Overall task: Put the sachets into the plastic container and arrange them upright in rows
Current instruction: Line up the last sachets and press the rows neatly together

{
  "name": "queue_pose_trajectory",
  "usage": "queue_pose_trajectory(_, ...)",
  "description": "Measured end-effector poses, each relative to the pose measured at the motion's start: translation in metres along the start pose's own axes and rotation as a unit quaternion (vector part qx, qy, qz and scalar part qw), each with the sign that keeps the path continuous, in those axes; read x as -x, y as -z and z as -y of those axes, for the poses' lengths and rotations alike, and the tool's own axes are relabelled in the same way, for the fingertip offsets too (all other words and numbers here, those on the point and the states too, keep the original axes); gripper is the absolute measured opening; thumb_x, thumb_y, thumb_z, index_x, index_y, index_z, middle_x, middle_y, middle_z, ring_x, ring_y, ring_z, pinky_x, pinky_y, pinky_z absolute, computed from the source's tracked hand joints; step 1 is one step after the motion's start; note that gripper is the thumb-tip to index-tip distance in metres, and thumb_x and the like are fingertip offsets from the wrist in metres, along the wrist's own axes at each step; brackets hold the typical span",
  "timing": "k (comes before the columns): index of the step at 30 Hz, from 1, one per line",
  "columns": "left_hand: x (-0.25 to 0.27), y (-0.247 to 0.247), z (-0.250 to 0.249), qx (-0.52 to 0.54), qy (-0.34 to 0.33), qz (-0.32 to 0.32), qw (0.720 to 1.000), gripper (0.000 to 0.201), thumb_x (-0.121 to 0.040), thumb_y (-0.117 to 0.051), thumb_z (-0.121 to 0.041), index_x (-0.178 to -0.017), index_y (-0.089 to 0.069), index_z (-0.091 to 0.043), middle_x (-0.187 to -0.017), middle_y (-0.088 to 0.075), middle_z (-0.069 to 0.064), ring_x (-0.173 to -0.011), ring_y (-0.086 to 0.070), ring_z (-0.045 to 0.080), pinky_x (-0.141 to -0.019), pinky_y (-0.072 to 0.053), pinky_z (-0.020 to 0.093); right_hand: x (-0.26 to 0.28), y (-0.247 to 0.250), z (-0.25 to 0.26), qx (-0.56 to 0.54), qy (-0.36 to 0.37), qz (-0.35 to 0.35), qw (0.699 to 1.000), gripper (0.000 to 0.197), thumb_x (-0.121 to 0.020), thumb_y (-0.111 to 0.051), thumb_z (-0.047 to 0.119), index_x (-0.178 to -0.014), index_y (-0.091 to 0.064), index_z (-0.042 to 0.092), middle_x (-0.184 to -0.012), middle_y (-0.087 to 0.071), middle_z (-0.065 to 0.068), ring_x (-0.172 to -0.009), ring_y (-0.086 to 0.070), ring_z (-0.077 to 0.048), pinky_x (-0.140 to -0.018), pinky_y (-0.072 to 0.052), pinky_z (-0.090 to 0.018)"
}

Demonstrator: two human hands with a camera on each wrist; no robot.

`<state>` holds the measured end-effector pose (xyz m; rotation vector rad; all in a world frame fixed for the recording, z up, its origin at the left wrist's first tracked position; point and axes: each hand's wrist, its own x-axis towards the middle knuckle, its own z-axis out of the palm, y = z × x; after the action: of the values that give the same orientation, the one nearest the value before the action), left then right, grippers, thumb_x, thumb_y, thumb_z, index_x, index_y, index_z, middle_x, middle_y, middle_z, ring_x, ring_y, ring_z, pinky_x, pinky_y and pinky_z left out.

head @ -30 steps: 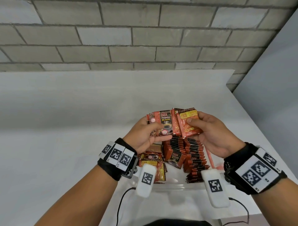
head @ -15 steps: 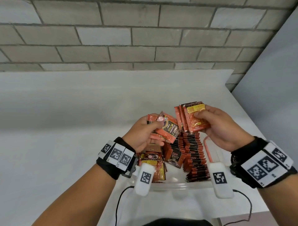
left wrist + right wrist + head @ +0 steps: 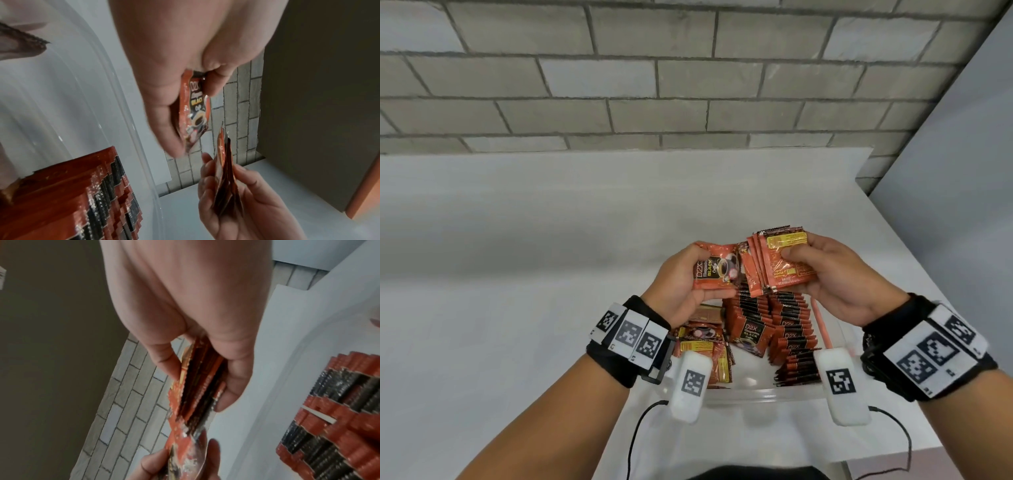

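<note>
- I am holding a single sachet (image 3: pixel 717 270) in my left hand (image 3: pixel 685 284), fingers (image 3: pixel 164 113) curled round it, printed face up and tilted, just above the clear plastic container (image 3: pixel 756 394).
- My right hand (image 3: pixel 835 277) is gripping a small fanned bundle of sachets (image 3: pixel 779 265), thumb on top and fingers underneath, touching or nearly touching the single one.
- Below both hands, the rows of sachets (image 3: pixel 791 329) are standing upright in the container's right part, while a few loose sachets (image 3: pixel 705 346) are lying flat at its left.
- The container is sitting near the front edge of the white surface (image 3: pixel 551 274).
- To do this step well, I judge I should be turning the single sachet to match the bundle's facing, squaring the edges together, then lowering the bundle upright against the end of a row without knocking it over.
- Compared with a second ago, the bundle is sitting higher and the hands are closing together again; the single sachet is now showing its front more squarely.
</note>
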<state>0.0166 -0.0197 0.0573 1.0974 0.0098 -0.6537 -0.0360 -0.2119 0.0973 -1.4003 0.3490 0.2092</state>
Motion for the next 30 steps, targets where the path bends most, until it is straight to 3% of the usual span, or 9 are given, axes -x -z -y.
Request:
queue_pose_trajectory(4, -0.003, -0.001, 0.003, -0.025, -0.059, -0.019, 0.998, 0.020, -0.099, -0.039, -0.007, -0.097, -0.057, -0.013, -0.094, -0.065, 0.006, -0.073, -0.065, 0.012, -0.058, -0.031, 0.024, -0.002, -0.003, -0.006, -0.086, -0.003, -0.033, 0.996, 0.021, -0.094, -0.048, 0.006, -0.111, -0.061, 0.005, -0.101, -0.071, -0.012, -0.091, -0.068, -0.022, -0.082, -0.057, -0.036)
queue_pose_trajectory(9, -0.006, -0.003, 0.010, -0.065, -0.096, 0.033, 0.993, 0.020, -0.090, -0.053, -0.002, -0.106, -0.057, -0.013, -0.089, -0.067, 0.001, -0.073, -0.061, 0.011, -0.061, -0.047, 0.022, -0.002, -0.009, -0.009, -0.131, -0.007, -0.044, 0.990, 0.023, -0.094, -0.050, 0.006, -0.115, -0.058, 0.005, -0.106, -0.070, -0.013, -0.095, -0.068, -0.023, -0.077, -0.058, -0.033)
queue_pose_trajectory(12, -0.004, -0.009, 0.010, -0.100, -0.091, 0.058, 0.989, 0.026, -0.082, -0.057, -0.028, -0.103, -0.065, -0.015, -0.090, -0.067, -0.001, -0.082, -0.057, 0.013, -0.069, -0.047, 0.026, -0.001, -0.013, -0.007, -0.118, -0.007, -0.035, 0.992, 0.020, -0.095, -0.049, 0.008, -0.113, -0.058, 0.008, -0.106, -0.070, -0.013, -0.094, -0.068, -0.023, -0.073, -0.059, -0.034)
queue_pose_trajectory(16, -0.004, -0.010, 0.002, -0.075, -0.075, 0.038, 0.994, 0.036, -0.082, -0.050, -0.052, -0.076, -0.074, -0.026, -0.090, -0.066, -0.004, -0.094, -0.054, 0.015, -0.076, -0.046, 0.033, 0.000, -0.015, 0.000, -0.094, 0.019, -0.022, 0.995, 0.020, -0.095, -0.047, 0.008, -0.111, -0.059, 0.011, -0.102, -0.069, -0.012, -0.088, -0.067, -0.020, -0.071, -0.056, -0.034)
queue_pose_trajectory(19, -0.004, -0.012, 0.001, -0.018, -0.023, 0.098, 0.995, 0.037, -0.083, -0.052, -0.052, -0.095, -0.070, -0.022, -0.100, -0.068, 0.002, -0.103, -0.060, 0.023, -0.091, -0.051, 0.047, 0.003, -0.023, -0.001, -0.067, 0.044, 0.023, 0.996, 0.027, -0.095, -0.044, 0.005, -0.120, -0.057, 0.008, -0.109, -0.068, -0.011, -0.097, -0.065, -0.022, -0.090, -0.051, -0.038)
queue_pose_trajectory(22, -0.003, -0.020, 0.005, 0.009, 0.023, 0.139, 0.990, 0.033, -0.084, -0.059, -0.036, -0.110, -0.064, -0.017, -0.101, -0.070, 0.008, -0.095, -0.067, 0.024, -0.089, -0.052, 0.044, 0.005, -0.037, -0.010, 0.039, 0.069, 0.054, 0.995, 0.027, -0.097, -0.046, 0.008, -0.123, -0.052, 0.010, -0.115, -0.066, -0.009, -0.105, -0.064, -0.021, -0.093, -0.050, -0.033)
queue_pose_trajectory(24, -0.005, -0.024, 0.008, 0.058, 0.035, 0.129, 0.989, 0.028, -0.085, -0.057, -0.024, -0.108, -0.063, -0.009, -0.093, -0.069, 0.010, -0.086, -0.067, 0.021, -0.079, -0.056, 0.035, 0.004, -0.041, -0.015, 0.213, 0.115, 0.039, 0.969, 0.026, -0.098, -0.048, 0.017, -0.124, -0.050, 0.015, -0.121, -0.061, -0.006, -0.111, -0.059, -0.019, -0.094, -0.047, -0.026)
queue_pose_trajectory(27, -0.008, -0.022, 0.011, 0.106, 0.044, 0.108, 0.988, 0.029, -0.082, -0.055, -0.019, -0.105, -0.062, -0.004, -0.089, -0.067, 0.013, -0.079, -0.067, 0.021, -0.069, -0.057, 0.030, 0.005, -0.035, -0.016, 0.501, 0.146, -0.028, 0.852, 0.063, -0.093, -0.049, 0.044, -0.148, -0.025, 0.023, -0.155, -0.020, 0.001, -0.141, -0.017, -0.017, -0.112, -0.022, -0.031)
queue_pose_trajectory(30, -0.008, -0.017, 0.013, 0.083, 0.046, 0.090, 0.991, 0.022, -0.080, -0.057, -0.018, -0.095, -0.063, -0.003, -0.080, -0.068, 0.012, -0.074, -0.066, 0.022, -0.068, -0.055, 0.031, 0.014, -0.037, -0.009, 0.533, 0.232, -0.021, 0.814, 0.099, -0.079, -0.060, 0.062, -0.152, -0.003, 0.027, -0.158, 0.007, 0.010, -0.142, 0.005, -0.005, -0.113, -0.005, -0.032)
